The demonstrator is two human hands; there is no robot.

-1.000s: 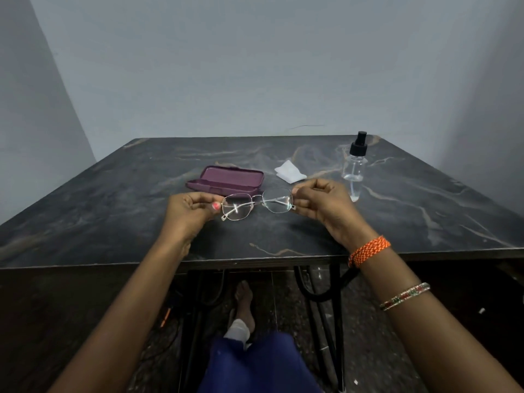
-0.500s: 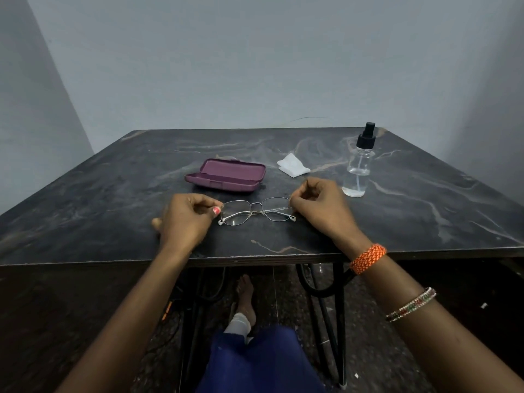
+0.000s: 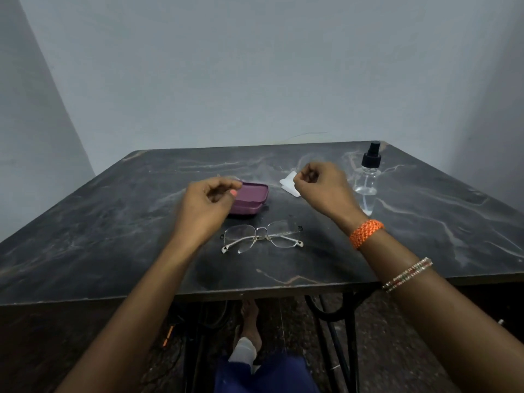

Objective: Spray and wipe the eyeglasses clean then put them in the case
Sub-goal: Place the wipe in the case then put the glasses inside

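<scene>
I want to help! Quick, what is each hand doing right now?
Left hand: loosely curled, holding nothing.
Right hand: loosely curled, holding nothing.
Eyeglasses lie free on the table.

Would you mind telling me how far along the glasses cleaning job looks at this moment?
Little looks done. The eyeglasses lie folded on the table, outside the open purple case. Nothing is in hand: the left hand and right hand are loosely curled and empty above the table. The spray bottle stands untouched and the white cloth lies flat. Spraying, wiping and casing all appear left.
</scene>
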